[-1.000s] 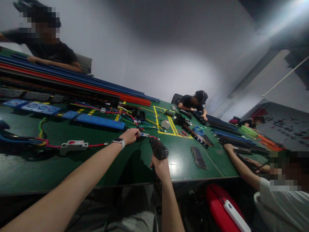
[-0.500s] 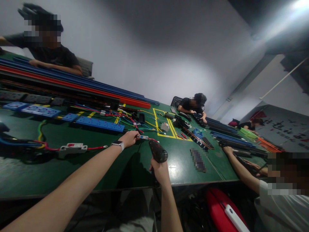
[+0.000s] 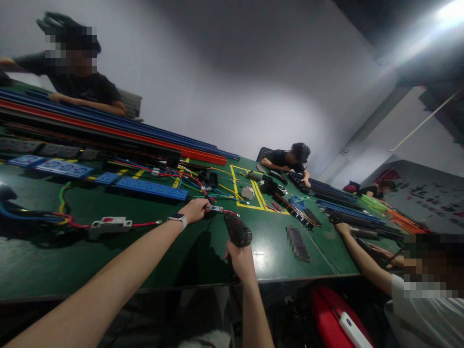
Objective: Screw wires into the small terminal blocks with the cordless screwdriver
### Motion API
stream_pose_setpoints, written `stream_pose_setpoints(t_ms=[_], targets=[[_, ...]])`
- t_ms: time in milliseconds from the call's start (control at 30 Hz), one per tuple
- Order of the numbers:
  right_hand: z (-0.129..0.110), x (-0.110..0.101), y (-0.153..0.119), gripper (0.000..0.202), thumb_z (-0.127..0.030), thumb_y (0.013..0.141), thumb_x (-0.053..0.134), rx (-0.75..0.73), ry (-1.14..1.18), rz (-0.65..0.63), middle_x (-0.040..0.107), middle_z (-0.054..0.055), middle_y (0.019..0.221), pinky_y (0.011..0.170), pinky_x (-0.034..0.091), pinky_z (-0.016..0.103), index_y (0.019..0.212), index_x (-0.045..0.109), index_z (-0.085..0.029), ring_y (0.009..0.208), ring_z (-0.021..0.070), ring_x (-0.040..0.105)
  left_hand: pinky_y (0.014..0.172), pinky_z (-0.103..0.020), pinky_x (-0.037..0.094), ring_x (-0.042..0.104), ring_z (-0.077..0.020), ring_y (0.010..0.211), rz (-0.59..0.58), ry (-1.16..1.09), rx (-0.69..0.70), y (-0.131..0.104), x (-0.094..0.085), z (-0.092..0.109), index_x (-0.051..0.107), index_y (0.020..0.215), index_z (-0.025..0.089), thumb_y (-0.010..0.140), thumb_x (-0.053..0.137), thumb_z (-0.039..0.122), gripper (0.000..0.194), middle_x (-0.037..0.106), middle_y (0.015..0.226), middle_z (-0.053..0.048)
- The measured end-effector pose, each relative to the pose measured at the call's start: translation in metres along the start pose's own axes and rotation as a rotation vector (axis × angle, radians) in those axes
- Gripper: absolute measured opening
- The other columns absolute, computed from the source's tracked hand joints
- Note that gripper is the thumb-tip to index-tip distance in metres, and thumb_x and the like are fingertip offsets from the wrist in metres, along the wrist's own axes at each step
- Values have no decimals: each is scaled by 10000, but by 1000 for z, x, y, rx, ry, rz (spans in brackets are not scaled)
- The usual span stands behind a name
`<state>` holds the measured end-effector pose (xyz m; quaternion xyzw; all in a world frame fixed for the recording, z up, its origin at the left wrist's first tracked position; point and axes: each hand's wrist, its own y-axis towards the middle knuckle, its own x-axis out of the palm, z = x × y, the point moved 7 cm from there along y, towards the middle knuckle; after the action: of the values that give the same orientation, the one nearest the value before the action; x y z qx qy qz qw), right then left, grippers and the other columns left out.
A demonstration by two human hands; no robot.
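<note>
My left hand [image 3: 197, 210], with a watch on its wrist, is closed on a small white-and-blue circuit breaker [image 3: 216, 209]. A short red wire [image 3: 230, 212] with a ring terminal leads off the breaker's right end. My right hand [image 3: 239, 261] is wrapped round the grip of a black power drill [image 3: 238, 230], whose front end points toward the breaker. Whether the drill touches the breaker I cannot tell. On the table to the left lies another white circuit breaker [image 3: 110, 224] with a red switch and a red wire on it.
Blue socket strips [image 3: 151, 187] and loose coloured wires [image 3: 170, 170] lie behind my left hand. Long blue and orange profiles [image 3: 203, 153] run along the far edge. A dark pixelated object [image 3: 297, 243] lies to the right. A co-worker's arm [image 3: 366, 256] reaches onto the green table [image 3: 152, 270].
The view has tilted slightly, so the scene sits a little lower. Both hands keep the same hold on the circuit breaker and the drill.
</note>
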<state>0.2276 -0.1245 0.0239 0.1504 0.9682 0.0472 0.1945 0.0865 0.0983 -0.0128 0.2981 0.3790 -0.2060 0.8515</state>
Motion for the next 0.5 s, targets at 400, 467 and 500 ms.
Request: stream_pose_setpoints(t_ms=[400, 467, 500], targets=[[-3, 1, 0, 97, -215, 764, 523, -13, 63, -6, 577, -25, 538, 531, 411, 244, 750, 611, -179, 523, 157, 568, 852, -308, 472, 647, -220, 954, -7, 0, -4, -1, -1, 2, 679, 970, 236, 819, 560, 250, 193, 713, 993, -72], [-2, 1, 0, 106, -218, 770, 519, -12, 59, -10, 577, -23, 535, 525, 408, 245, 745, 613, -177, 520, 158, 569, 842, -308, 472, 648, -218, 942, -3, 2, -1, 0, -1, 2, 678, 962, 239, 815, 560, 247, 188, 713, 987, -69], [-2, 1, 0, 110, -219, 771, 518, -11, 56, -10, 576, -22, 531, 524, 408, 246, 738, 614, -177, 517, 159, 569, 842, -308, 472, 648, -217, 941, -1, 2, 1, 0, -1, 2, 677, 960, 241, 814, 560, 246, 187, 712, 987, -67]])
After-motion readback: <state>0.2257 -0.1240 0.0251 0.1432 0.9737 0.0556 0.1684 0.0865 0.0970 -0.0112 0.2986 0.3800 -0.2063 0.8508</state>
